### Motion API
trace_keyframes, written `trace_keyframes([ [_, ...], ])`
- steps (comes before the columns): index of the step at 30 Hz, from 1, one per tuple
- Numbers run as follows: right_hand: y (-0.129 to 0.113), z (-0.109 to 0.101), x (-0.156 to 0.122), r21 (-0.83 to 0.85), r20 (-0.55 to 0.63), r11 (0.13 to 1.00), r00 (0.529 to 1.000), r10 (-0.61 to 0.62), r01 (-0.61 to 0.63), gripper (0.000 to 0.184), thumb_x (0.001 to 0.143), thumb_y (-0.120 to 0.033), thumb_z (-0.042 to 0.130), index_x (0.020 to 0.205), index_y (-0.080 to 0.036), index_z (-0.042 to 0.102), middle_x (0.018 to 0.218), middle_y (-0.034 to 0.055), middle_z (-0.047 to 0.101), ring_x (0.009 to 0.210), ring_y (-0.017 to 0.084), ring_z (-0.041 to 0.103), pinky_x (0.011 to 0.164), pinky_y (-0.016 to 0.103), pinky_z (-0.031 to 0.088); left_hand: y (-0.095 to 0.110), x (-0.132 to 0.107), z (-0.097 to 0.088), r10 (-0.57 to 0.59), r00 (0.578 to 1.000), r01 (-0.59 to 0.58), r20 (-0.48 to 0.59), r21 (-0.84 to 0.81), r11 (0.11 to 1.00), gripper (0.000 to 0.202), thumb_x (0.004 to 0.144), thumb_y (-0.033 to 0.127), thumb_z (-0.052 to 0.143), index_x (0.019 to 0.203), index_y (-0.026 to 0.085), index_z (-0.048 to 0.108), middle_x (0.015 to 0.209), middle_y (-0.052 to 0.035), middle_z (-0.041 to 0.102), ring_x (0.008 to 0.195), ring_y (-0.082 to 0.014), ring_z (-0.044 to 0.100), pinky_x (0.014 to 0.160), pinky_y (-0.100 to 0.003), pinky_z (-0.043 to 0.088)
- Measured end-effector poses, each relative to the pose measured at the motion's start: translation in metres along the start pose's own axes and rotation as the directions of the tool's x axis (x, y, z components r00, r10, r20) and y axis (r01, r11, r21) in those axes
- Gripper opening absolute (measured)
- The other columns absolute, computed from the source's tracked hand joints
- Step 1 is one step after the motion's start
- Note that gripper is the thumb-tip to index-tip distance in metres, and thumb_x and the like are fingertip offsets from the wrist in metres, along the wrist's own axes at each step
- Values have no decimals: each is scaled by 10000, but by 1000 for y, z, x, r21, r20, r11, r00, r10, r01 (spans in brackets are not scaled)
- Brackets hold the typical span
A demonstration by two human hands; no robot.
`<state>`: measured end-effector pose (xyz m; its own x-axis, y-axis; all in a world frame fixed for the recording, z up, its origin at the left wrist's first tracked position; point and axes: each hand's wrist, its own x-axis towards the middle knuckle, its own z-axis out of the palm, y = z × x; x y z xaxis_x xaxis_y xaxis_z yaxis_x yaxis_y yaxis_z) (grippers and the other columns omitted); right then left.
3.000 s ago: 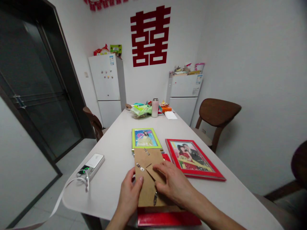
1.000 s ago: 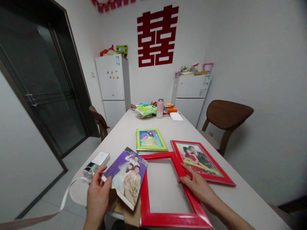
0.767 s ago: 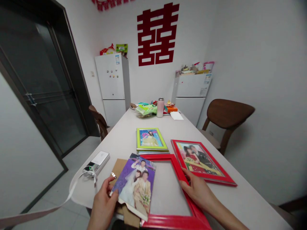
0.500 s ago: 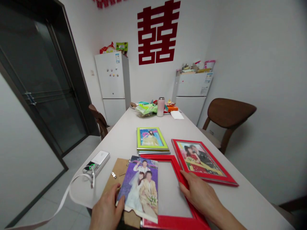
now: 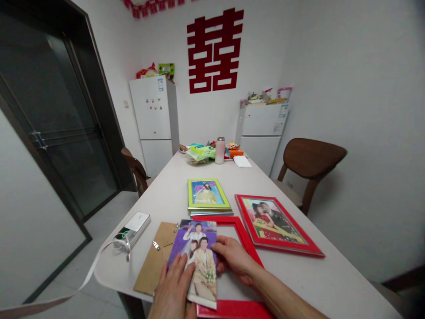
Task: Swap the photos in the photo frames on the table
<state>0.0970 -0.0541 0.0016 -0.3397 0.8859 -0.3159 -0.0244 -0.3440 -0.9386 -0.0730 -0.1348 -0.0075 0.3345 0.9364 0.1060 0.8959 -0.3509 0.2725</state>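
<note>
A wedding photo print [image 5: 203,261] with a purple background lies partly over a brown frame backing board [image 5: 153,257] and an empty red picture frame [image 5: 244,230]. My left hand [image 5: 175,283] rests on the print's lower left, fingers stretched out across its surface. At the print's right edge, my right hand [image 5: 234,259] is closed, thumb on top and the other fingers partly hidden, above the frame's opening. Metal clips show on the backing board. Part of the red frame is covered by the print and my right forearm.
A green-framed picture [image 5: 208,195] tops a small stack beyond the red frame. To the right lies another red-framed photo [image 5: 277,223]. A power bank [image 5: 134,228] with a white strap is at the left edge. Farther back stand a pink bottle [image 5: 219,150] and snack bags [image 5: 201,153].
My right hand has left the red frame's side and moved left onto the print's edge. My left hand has shifted right from the print's lower left edge onto its face.
</note>
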Motion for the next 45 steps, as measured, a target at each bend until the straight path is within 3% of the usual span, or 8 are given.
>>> trace_keyframes([
  [7,-46,16,-16,86,-79,962,965,-252,258,230,655,-296,548,812,-129,570,581,-17,584,420,58,464,371,163,373,2,9,2,167,913,-210,-372,-78,975,626,668,26,378,1267,177,282,1327,-94,312,1214,-237,269,963,-439,300],
  [11,-52,15,-27,175,-69,935,951,-301,309,362,678,-382,553,956,-150,543,690,9,610,552,88,539,526,218,436,11,17,-6,-68,831,-227,-551,-450,864,469,756,94,387,1212,207,385,1238,-53,459,1136,-189,407,962,-330,325],
  [16,-17,8,-23,261,-231,954,969,-84,145,394,696,-384,542,1019,-163,497,984,79,598,819,168,582,663,283,455,44,31,-19,-578,785,-110,-222,-969,223,370,762,336,485,1063,127,535,972,-87,641,951,-230,561,821,-322,445],
  [22,-17,-15,-23,446,-276,836,938,-212,320,372,702,-271,505,1062,-186,467,985,57,625,859,188,588,704,303,470,63,43,-17,-542,840,-120,-29,-984,-134,476,671,367,583,1069,114,518,1036,-112,609,975,-240,545,871,-344,399],
  [25,-28,-38,-30,321,-212,919,963,-164,227,401,685,-223,476,1083,-173,471,920,58,653,801,198,611,698,323,474,50,39,-10,-484,875,-31,-14,-999,-28,594,625,359,614,1132,98,450,1139,-148,535,1034,-256,500,882,-356,388],
  [32,-24,-63,-29,-30,-146,991,980,-134,131,445,649,-174,366,1071,-163,507,857,59,670,726,196,628,663,309,475,36,22,4,-275,961,177,-32,-694,698,568,642,187,510,1190,87,398,1262,-131,412,1173,-232,350,1000,-370,241],
  [39,-15,-59,-11,-345,-124,922,965,-232,177,501,630,-161,307,1094,-122,492,831,58,668,770,195,608,665,292,451,36,20,16,-108,993,76,-36,-505,860,615,632,162,490,1215,25,353,1310,-172,309,1210,-240,282,1004,-383,248],
  [45,-17,-70,-5,-836,-133,538,911,-390,109,366,670,-184,333,935,-133,580,893,87,644,822,199,574,677,252,399,42,25,9,-51,997,67,53,-372,926,591,634,196,486,1192,25,393,1304,-169,297,1218,-266,247,995,-431,241],
])
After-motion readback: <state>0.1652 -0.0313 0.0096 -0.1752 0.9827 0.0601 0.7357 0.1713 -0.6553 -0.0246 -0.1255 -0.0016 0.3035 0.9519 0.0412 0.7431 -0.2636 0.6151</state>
